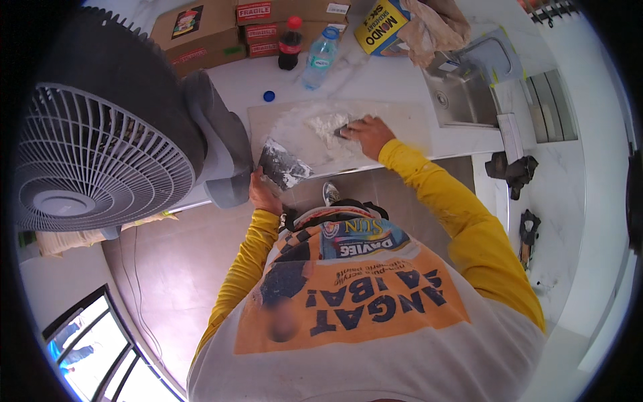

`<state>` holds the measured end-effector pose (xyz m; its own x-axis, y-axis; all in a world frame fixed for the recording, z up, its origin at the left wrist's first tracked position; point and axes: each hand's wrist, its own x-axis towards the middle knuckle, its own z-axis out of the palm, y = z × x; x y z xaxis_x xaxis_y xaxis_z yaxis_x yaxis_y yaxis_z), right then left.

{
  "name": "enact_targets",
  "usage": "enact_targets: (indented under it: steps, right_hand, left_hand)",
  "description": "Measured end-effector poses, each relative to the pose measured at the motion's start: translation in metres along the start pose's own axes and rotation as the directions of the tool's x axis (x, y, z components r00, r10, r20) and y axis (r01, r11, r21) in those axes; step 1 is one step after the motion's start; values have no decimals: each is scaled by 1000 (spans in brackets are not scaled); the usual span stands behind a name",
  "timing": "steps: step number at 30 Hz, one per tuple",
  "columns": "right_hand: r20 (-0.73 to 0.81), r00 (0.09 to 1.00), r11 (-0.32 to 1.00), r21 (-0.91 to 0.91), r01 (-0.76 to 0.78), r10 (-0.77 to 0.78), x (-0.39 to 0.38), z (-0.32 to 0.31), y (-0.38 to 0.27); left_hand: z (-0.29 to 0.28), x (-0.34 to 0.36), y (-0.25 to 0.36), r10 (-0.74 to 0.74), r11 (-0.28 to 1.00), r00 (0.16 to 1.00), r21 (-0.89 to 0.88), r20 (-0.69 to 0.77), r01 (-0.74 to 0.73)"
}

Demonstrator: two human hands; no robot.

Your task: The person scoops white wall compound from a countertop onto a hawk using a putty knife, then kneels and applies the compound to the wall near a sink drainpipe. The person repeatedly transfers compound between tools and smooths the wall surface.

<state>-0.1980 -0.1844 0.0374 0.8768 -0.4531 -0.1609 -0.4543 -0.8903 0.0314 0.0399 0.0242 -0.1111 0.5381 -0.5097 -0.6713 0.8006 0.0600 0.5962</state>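
The left hand [266, 193] is gripping a wide, dark, paste-smeared flat blade [276, 161] by the beige board's [405, 117] near-left corner, likely light, stiff, best held at its near end; the right hand [372, 134] is holding a small dark scraper [342, 131] at soft-looking white paste [325, 123].

At upper centre, the right hand [372, 135] is holding a dark scraper [342, 130] against white paste [327, 124], while the left hand [265, 192] is gripping a broad, smeared blade [284, 166]. A fan [107, 157] is filling the upper left; two bottles [321, 60] are standing near the top.
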Motion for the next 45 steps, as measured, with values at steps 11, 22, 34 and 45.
enact_targets:
  steps: [11, 22, 34, 45]
  right_hand:
    - [-18, 987, 987, -2, 162, -162, 9, -3, 38]
    - [249, 941, 971, 124, 205, -230, 15, -12, 60]
    - [188, 937, 956, 76, 285, -294, 35, -4, 72]
    - [225, 902, 929, 136, 344, -367, 77, -39, 69]
  left_hand:
    - [3, 4, -3, 91, 985, 996, -142, -22, -93]
    - [18, -9, 3, 173, 956, 984, -233, -41, -178]
    - [-31, -73, -5, 163, 945, 982, -303, 100, -126]
    - [-90, -122, -14, 240, 900, 970, -384, 36, -208]
